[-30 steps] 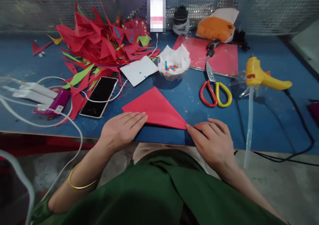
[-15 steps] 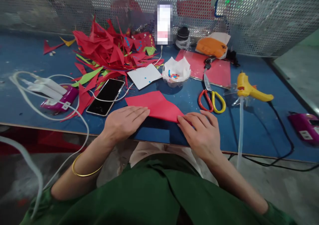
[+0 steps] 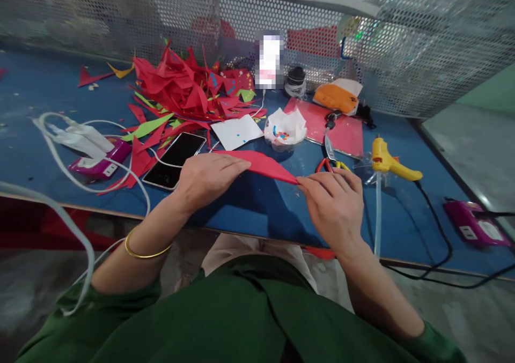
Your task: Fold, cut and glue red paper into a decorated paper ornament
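A red sheet of paper (image 3: 270,167) is held up above the front of the blue table, seen nearly edge-on and slightly bowed. My left hand (image 3: 213,178) is closed on its left end, fingers together on top and the thumb hidden. At the right end, my right hand (image 3: 332,197) pinches the paper's tip between thumb and fingers. Just beyond my right hand lie scissors (image 3: 329,146) with red and yellow handles, partly covered by it. A dark-screened phone (image 3: 177,159) rests behind my left hand.
Red paper pieces (image 3: 177,84) are heaped at the back left. A paper-lined bowl (image 3: 285,127) holds small coloured bits beside a white card (image 3: 237,132). A yellow glue gun (image 3: 392,162) lies right, its cord trailing. White cables loop around a purple power strip (image 3: 100,159) at left.
Both hands have lifted the red paper and tilted it, so its broad face now shows as a narrow band. My right hand now covers part of the scissors' handles. The head view has shifted.
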A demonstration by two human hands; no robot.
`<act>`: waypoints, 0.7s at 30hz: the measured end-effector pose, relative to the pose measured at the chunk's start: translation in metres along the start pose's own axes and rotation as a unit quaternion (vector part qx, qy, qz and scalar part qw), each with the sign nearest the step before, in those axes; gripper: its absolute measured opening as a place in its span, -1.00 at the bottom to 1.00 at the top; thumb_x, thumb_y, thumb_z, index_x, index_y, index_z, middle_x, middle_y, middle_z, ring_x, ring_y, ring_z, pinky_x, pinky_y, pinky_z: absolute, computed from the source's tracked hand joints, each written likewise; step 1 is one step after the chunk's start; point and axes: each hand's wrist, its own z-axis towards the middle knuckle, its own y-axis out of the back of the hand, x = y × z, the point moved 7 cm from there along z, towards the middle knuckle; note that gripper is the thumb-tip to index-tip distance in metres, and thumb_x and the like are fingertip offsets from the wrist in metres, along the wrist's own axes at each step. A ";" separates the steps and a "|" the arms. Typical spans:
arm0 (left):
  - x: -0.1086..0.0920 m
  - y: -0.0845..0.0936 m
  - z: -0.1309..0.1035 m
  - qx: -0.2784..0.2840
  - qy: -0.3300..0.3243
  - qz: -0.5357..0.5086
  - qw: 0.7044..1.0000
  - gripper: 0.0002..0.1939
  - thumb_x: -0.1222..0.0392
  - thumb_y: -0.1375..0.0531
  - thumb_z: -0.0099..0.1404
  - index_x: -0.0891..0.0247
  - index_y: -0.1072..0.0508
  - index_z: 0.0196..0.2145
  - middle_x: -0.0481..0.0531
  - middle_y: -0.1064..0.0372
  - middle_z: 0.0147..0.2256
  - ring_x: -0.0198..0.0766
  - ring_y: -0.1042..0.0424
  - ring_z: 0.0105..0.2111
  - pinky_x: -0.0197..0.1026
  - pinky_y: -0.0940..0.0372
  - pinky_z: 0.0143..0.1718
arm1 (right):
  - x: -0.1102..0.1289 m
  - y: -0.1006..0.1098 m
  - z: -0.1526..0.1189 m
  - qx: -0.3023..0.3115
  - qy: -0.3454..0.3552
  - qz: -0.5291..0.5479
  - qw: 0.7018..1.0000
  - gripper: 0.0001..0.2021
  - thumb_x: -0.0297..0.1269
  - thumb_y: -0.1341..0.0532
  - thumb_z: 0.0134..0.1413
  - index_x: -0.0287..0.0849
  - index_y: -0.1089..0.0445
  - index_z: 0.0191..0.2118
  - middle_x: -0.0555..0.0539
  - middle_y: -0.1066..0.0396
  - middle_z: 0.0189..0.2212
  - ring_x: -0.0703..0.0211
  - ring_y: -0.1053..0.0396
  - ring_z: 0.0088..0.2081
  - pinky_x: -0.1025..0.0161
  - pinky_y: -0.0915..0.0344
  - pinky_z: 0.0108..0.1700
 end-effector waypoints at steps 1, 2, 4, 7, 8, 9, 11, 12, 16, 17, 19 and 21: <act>0.003 -0.001 0.002 0.006 0.021 -0.018 1.000 -0.72 0.25 -0.06 0.47 0.21 -0.56 -0.06 0.02 -0.61 -0.14 -0.21 -0.60 -0.22 -0.17 -0.46 -0.24 | -0.002 0.000 0.000 0.005 -0.005 0.005 1.000 -0.85 -0.40 -0.20 0.26 -0.03 -0.50 -0.16 0.00 -0.56 -0.31 0.16 -0.45 -0.26 0.09 -0.24 0.07; 0.007 -0.002 0.003 0.015 0.045 -0.039 0.998 -0.72 0.23 -0.06 0.47 0.19 -0.57 -0.07 0.01 -0.61 -0.13 -0.19 -0.60 -0.21 -0.15 -0.46 -0.21 | -0.003 -0.001 -0.001 0.008 -0.010 0.010 1.000 -0.85 -0.39 -0.20 0.27 -0.04 -0.50 -0.14 -0.01 -0.56 -0.30 0.15 -0.45 -0.26 0.09 -0.24 0.07; 0.012 -0.004 0.003 0.030 0.085 -0.076 0.993 -0.72 0.19 -0.06 0.47 0.17 -0.57 -0.08 0.00 -0.61 -0.12 -0.18 -0.59 -0.17 -0.12 -0.46 -0.14 | -0.003 -0.002 -0.002 0.011 -0.014 0.021 1.000 -0.84 -0.35 -0.22 0.26 -0.06 -0.49 -0.09 -0.04 -0.56 -0.26 0.13 -0.47 -0.23 0.07 -0.25 0.08; 0.014 -0.008 -0.001 0.050 0.102 -0.106 0.988 -0.71 0.18 -0.04 0.48 0.13 -0.56 -0.03 -0.06 -0.59 -0.07 -0.20 -0.58 -0.11 -0.12 -0.45 -0.06 | 0.000 -0.004 -0.005 0.016 -0.011 0.030 0.999 -0.76 -0.29 -0.25 0.25 -0.10 -0.46 0.01 -0.11 -0.56 -0.18 0.08 -0.49 -0.16 0.07 -0.32 0.05; 0.013 -0.009 -0.002 0.051 0.095 -0.107 0.988 -0.70 0.20 -0.04 0.48 0.12 -0.55 -0.02 -0.08 -0.59 -0.06 -0.22 -0.58 -0.10 -0.13 -0.45 -0.05 | 0.001 -0.005 -0.006 0.020 -0.013 0.036 0.999 -0.72 -0.26 -0.25 0.25 -0.12 -0.44 0.05 -0.14 -0.55 -0.13 0.06 -0.50 -0.13 0.09 -0.35 0.02; 0.011 -0.009 -0.004 0.042 0.081 -0.105 0.990 -0.70 0.22 -0.04 0.47 0.12 -0.55 -0.01 -0.08 -0.58 -0.06 -0.23 -0.58 -0.10 -0.15 -0.45 -0.05 | 0.002 -0.005 -0.006 0.024 -0.018 0.049 0.998 -0.67 -0.21 -0.26 0.24 -0.14 -0.41 0.09 -0.18 -0.54 -0.08 0.03 -0.50 -0.09 0.11 -0.38 -0.01; 0.007 -0.007 -0.005 0.006 0.041 -0.106 0.994 -0.70 0.29 -0.06 0.45 0.15 -0.55 -0.02 -0.06 -0.59 -0.07 -0.26 -0.59 -0.11 -0.20 -0.46 -0.05 | 0.002 -0.005 -0.007 0.033 -0.041 0.108 0.993 -0.55 -0.09 -0.25 0.25 -0.18 -0.36 0.17 -0.24 -0.50 0.02 -0.01 -0.48 0.01 0.12 -0.43 -0.02; 0.005 -0.005 -0.005 -0.014 0.021 -0.114 0.993 -0.70 0.32 -0.07 0.44 0.17 -0.56 -0.03 -0.05 -0.60 -0.09 -0.27 -0.59 -0.12 -0.22 -0.46 -0.05 | 0.000 -0.005 -0.007 0.039 -0.062 0.157 0.985 -0.53 -0.05 -0.21 0.28 -0.17 -0.33 0.20 -0.24 -0.48 0.05 -0.01 -0.47 0.04 0.11 -0.44 -0.01; 0.002 -0.004 -0.001 -0.039 -0.003 -0.227 0.973 -0.73 0.33 -0.08 0.43 0.19 -0.59 -0.14 0.00 -0.62 -0.16 -0.26 -0.58 -0.08 -0.18 -0.42 0.03 | -0.020 -0.015 -0.003 0.054 -0.194 0.367 0.908 -0.65 -0.10 -0.03 0.40 -0.05 -0.40 0.13 -0.14 -0.50 0.03 0.09 -0.52 -0.02 0.06 -0.45 0.03; 0.002 -0.004 0.001 -0.037 0.004 -0.260 0.965 -0.72 0.31 -0.07 0.44 0.17 -0.59 -0.19 0.00 -0.63 -0.19 -0.26 -0.58 -0.08 -0.14 -0.40 0.08 | -0.025 -0.020 0.001 0.059 -0.221 0.391 0.891 -0.67 -0.10 -0.03 0.40 -0.04 -0.43 0.09 -0.12 -0.52 0.01 0.10 -0.53 -0.04 0.04 -0.45 0.04; 0.002 -0.003 0.006 -0.027 0.025 -0.315 0.948 -0.70 0.26 -0.07 0.46 0.14 -0.59 -0.29 -0.02 -0.64 -0.24 -0.26 -0.57 -0.06 -0.07 -0.32 0.18 | -0.032 -0.032 0.011 0.078 -0.243 0.392 0.884 -0.70 -0.10 -0.11 0.35 -0.05 -0.46 0.04 -0.11 -0.54 0.00 0.07 -0.50 0.01 0.00 -0.42 0.09; 0.002 0.000 0.010 -0.025 0.045 -0.351 0.935 -0.69 0.21 -0.08 0.47 0.12 -0.59 -0.34 -0.03 -0.64 -0.28 -0.24 -0.57 -0.06 -0.02 -0.28 0.22 | -0.035 -0.047 0.021 0.111 -0.236 0.367 0.893 -0.67 -0.12 -0.20 0.25 -0.08 -0.46 0.06 -0.15 -0.50 0.06 -0.01 -0.44 0.11 -0.05 -0.36 0.14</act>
